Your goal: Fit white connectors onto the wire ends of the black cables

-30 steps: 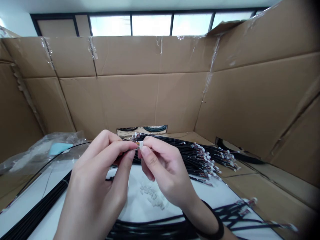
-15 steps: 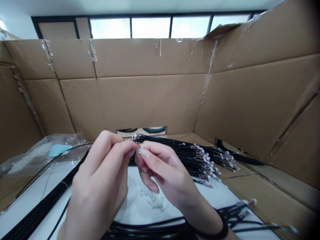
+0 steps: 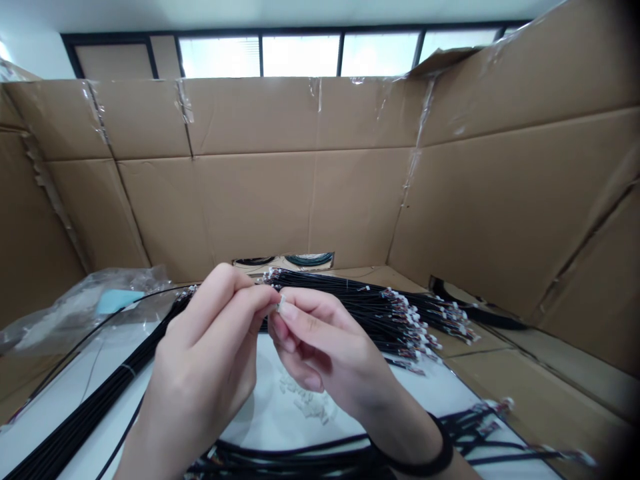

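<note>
My left hand (image 3: 205, 353) and my right hand (image 3: 335, 360) meet at the fingertips in front of me. Between them is a small white plastic connector (image 3: 281, 303), pinched by my right thumb and fingers. My left fingertips press against its wire end, and the fine wires there are hidden by my fingers. Behind my hands lies a large bundle of black wires (image 3: 370, 313) ending in small white connectors. A black band (image 3: 440, 460) circles my right wrist. Loose white connector housings (image 3: 305, 397) lie on a white sheet below my right hand.
Cardboard walls (image 3: 260, 213) surround the work surface, with a window (image 3: 300, 57) above. A white sheet (image 3: 265, 427) holds more black cables (image 3: 100, 380) at the lower left and bottom. A clear plastic bag (image 3: 85, 307) with a blue piece lies at the left.
Both hands have dropped slightly and drawn closer, carrying the white connector lower. My fingers now cover the coloured wire ends that showed earlier. A black cable bundle at the lower left has shifted a little.
</note>
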Available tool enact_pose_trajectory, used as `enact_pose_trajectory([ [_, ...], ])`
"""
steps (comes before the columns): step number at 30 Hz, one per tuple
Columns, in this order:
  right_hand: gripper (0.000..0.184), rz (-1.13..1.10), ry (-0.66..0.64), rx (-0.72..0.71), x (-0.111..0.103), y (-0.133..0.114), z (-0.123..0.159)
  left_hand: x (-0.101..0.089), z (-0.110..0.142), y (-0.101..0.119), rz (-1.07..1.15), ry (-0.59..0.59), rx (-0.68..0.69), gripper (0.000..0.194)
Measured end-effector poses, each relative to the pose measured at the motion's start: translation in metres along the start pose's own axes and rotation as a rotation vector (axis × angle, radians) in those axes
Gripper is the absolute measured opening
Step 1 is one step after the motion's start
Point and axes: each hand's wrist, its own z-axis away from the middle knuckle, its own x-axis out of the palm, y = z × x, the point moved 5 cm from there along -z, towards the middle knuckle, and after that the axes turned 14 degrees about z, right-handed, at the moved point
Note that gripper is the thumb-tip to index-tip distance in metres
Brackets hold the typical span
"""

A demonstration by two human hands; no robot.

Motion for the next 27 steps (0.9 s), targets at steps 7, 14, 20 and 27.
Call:
enact_pose_trajectory([
  [7, 0.028, -0.146, -0.061, 0.035, 0.003, 0.002, 0.000, 0.000, 0.003, -0.004, 0.044, 0.010, 0.049, 0.018],
  [14, 0.029, 0.141, 0.055, -0.094, -0.003, -0.005, 0.001, -0.001, 0.001, -0.008, 0.145, 0.041, -0.014, 0.019],
  [20, 0.005, 0.557, 0.186, -0.292, -0.001, -0.021, 0.009, -0.003, 0.002, -0.008, 0.166, 0.102, -0.034, 0.022],
  [27, 0.018, 1.161, 0.419, -0.771, 0.001, -0.035, 0.021, -0.006, 0.003, -0.006, 0.152, 0.131, -0.004, 0.025],
])
